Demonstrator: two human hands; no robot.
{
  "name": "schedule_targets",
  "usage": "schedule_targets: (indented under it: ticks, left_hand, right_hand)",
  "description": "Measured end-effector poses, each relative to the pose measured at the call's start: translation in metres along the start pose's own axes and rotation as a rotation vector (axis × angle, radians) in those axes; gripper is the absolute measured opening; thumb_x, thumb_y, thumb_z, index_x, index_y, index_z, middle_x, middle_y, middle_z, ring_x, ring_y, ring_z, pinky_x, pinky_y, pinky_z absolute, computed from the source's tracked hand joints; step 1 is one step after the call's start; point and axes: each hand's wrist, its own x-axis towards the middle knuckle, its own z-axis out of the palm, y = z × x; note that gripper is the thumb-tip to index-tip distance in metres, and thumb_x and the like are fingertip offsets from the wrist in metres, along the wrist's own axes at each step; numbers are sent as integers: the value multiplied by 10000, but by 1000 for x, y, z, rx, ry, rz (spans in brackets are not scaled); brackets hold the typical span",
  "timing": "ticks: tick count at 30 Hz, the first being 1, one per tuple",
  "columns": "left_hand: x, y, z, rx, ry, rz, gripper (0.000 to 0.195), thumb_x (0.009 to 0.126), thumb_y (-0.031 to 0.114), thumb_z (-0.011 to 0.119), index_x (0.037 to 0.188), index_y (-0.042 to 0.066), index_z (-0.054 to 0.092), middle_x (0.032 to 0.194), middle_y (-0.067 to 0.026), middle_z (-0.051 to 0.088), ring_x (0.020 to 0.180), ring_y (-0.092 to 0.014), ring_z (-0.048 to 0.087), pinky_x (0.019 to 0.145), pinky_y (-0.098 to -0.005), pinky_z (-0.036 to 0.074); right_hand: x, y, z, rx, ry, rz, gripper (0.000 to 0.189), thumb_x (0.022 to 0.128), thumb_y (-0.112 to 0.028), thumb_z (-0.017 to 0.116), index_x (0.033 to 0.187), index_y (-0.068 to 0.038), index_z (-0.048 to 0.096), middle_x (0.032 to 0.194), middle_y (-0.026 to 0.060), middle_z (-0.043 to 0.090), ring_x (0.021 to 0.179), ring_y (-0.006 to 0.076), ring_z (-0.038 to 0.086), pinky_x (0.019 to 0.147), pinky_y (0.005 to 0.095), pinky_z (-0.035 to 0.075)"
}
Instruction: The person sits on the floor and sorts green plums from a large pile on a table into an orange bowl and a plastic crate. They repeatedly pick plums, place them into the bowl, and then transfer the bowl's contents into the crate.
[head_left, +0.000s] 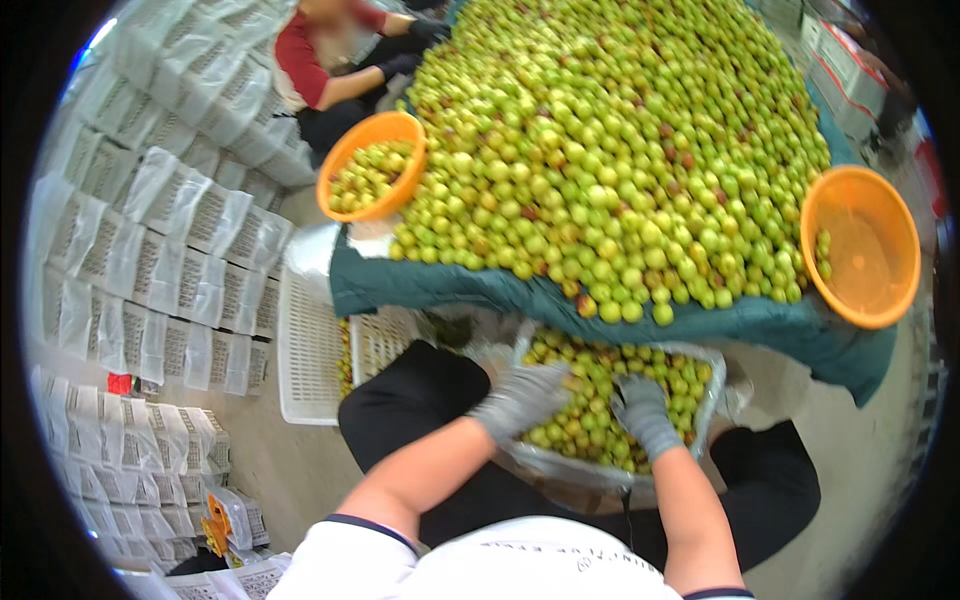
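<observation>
Between my knees stands a crate lined with clear plastic (716, 375), filled with small round green fruits (592, 420), some of them reddish brown. My left hand (529, 397), in a grey glove, is over the left side of this crate. It is blurred, and whether its fingers hold a fruit cannot be made out. My right hand (643, 409), gloved alike, reaches into the fruits right of the crate's middle, its fingertips dark and partly hidden. Just beyond, a large heap of the same fruits (600, 172) covers a table draped in dark green cloth (465, 289).
An orange basin (862, 247) with a few fruits sits at the table's right corner; a fuller orange basin (409, 187) is at the left. White plastic crates (307, 360) stand by my left knee. Plastic-lined crates (180, 255) are stacked farther left. A gloved co-worker (304, 56) sits at the far left.
</observation>
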Motion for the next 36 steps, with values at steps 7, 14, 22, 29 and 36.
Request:
schedule_targets:
  ticks: [7, 14, 22, 29, 36]
  left_hand:
    - [-147, -152, -152, 266, 405, -805, 429, 872, 236, 723, 1251, 82, 594, 992, -157, 677, 881, -325, 671, 758, -416, 547]
    - [-91, -86, -67, -73, 314, -8, 412, 868, 186, 693, 1243, 39, 608, 1115, -181, 660, 1024, -341, 644, 940, -400, 509]
    - [-5, -13, 59, 360, -390, 154, 441, 906, 259, 623, 1307, 90, 549, 1142, -161, 622, 951, -328, 672, 788, -456, 548]
    - [9, -9, 48, 237, -401, 98, 462, 894, 301, 647, 1291, 86, 549, 1166, -180, 607, 977, -338, 661, 816, -466, 540]
    - [60, 22, 47, 283, -357, 35, 330, 911, 127, 578, 1228, 38, 586, 1224, -209, 614, 1019, -351, 677, 818, -470, 557]
  right_hand:
    - [-34, 35, -24, 298, 383, 45, 415, 907, -226, 633, 1294, -77, 622, 1327, 188, 602, 1190, 372, 584, 1056, 425, 453]
    - [-73, 15, -16, 12, 144, 54, 462, 930, -300, 600, 1331, -70, 592, 1357, 167, 583, 1158, 343, 605, 1003, 428, 489]
    - [-54, -7, 21, -247, 100, -16, 434, 882, -228, 646, 1290, -86, 609, 1166, 147, 648, 1000, 297, 656, 818, 432, 545]
    - [-53, -6, 10, -103, 63, 14, 405, 860, -194, 656, 1245, -76, 621, 1168, 149, 634, 1042, 292, 647, 846, 425, 538]
    - [-72, 30, -21, 314, 240, 189, 438, 851, -301, 695, 1208, -55, 626, 1221, 189, 619, 1082, 350, 623, 960, 435, 501]
